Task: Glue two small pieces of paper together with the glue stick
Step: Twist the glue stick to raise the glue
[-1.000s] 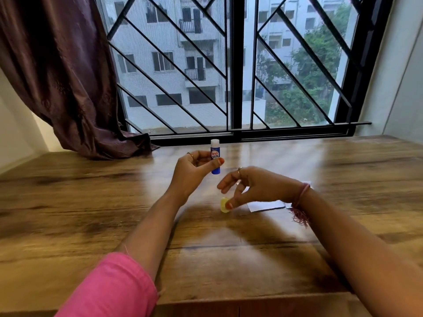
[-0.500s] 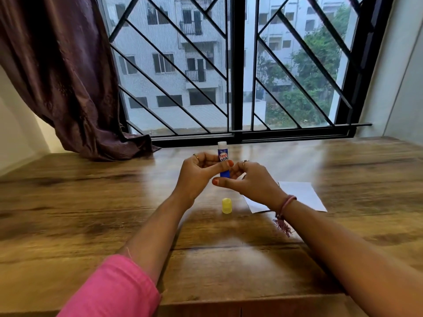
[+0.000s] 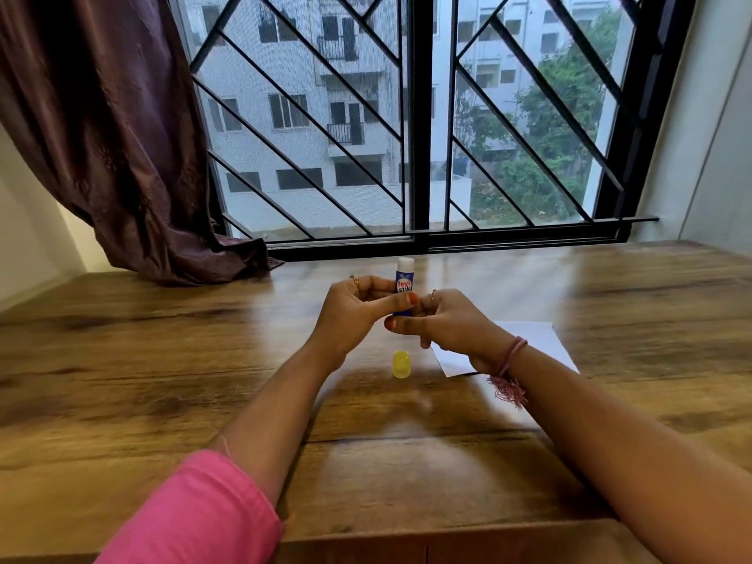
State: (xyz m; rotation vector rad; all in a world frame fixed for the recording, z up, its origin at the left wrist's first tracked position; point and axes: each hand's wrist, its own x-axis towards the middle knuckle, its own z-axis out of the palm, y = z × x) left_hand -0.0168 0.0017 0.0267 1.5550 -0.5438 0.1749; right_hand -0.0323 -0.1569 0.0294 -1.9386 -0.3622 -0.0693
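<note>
A blue glue stick [image 3: 404, 284] with a white tip stands upright above the table, uncapped. My left hand [image 3: 358, 311] grips its body between thumb and fingers. My right hand [image 3: 443, 323] pinches the stick's lower end from the right. Its yellow cap [image 3: 401, 363] lies on the wooden table [image 3: 162, 380] just below the hands. White paper [image 3: 533, 339] lies flat on the table to the right, partly hidden under my right wrist; I cannot tell whether it is one piece or two.
A dark purple curtain [image 3: 122, 136] hangs at the left and drapes onto the table's back edge. A barred window [image 3: 415, 116] runs along the far side. The table's front edge is near my elbows.
My right hand set the yellow cap down on the table and rose to the bottom of the glue stick. The white paper came into fuller view.
</note>
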